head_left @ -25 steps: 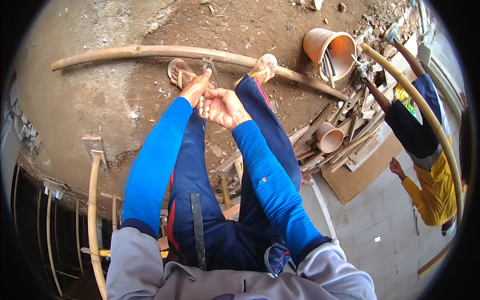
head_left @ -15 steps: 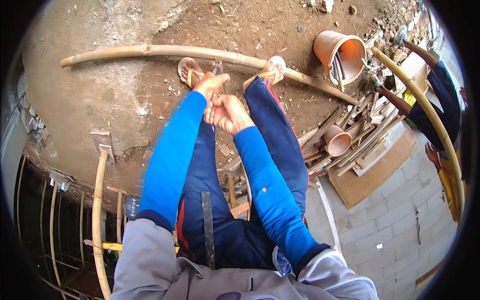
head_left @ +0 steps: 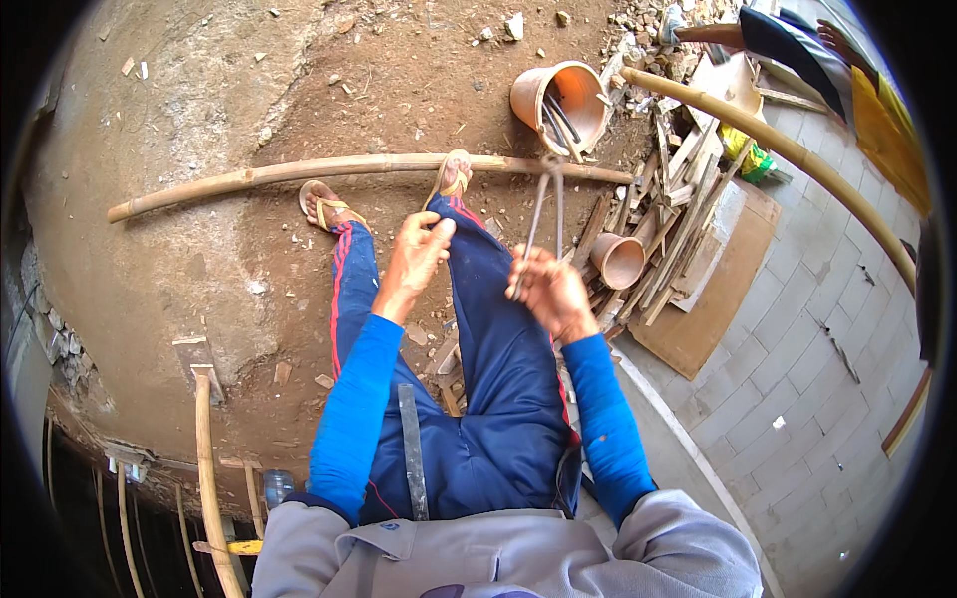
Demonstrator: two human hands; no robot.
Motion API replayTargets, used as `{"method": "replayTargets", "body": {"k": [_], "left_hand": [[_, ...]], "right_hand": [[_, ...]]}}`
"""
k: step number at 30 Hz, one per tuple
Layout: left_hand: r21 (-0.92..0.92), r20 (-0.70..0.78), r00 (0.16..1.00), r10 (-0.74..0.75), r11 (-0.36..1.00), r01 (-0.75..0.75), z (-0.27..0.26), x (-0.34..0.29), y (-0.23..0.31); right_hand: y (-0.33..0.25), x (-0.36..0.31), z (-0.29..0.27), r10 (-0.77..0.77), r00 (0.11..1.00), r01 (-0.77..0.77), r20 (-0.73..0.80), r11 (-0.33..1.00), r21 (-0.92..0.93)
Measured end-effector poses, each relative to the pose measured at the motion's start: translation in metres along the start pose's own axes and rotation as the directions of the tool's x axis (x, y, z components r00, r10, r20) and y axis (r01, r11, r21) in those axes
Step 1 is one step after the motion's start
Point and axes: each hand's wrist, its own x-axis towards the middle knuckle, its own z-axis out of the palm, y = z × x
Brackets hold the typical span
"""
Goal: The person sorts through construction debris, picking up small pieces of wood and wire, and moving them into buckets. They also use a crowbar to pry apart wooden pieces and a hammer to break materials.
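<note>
Gripping the handles of a long metal pincer tool (head_left: 543,224) at frame centre, the right hand (head_left: 550,291) has its fingers curled tight around them, the tool's head pointing up toward the long bamboo pole (head_left: 329,171) that lies across the dirt. The left hand (head_left: 417,257) rests on the blue-trousered knee, fingers loosely bent and pinching nothing that I can make out. One sandalled foot (head_left: 454,175) presses the pole. A likely slip: the pole may roll under that foot, or the tool's head could swing into the orange bucket (head_left: 558,98) just beside it.
</note>
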Motion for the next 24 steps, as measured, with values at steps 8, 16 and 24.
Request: {"method": "replayTargets", "body": {"k": [8,16,24], "left_hand": [[0.145,-0.469,0.881,-0.056,0.98,0.139,-0.14,-0.023,-0.068],[0.771,-0.363,0.87,0.333,0.632,0.08,-0.137,0.063,-0.126],[0.916,-0.059,0.989,0.139,-0.385,0.108,0.015,0.258,-0.134]], "right_hand": [[-0.117,0.131,-0.144,-0.004,0.984,-0.019,0.178,0.992,0.126],[-0.036,0.149,-0.203,-0.214,0.94,0.065,0.267,0.878,0.474],[0.131,0.069,-0.232,-0.066,0.978,-0.012,0.197,0.928,0.373]]}}
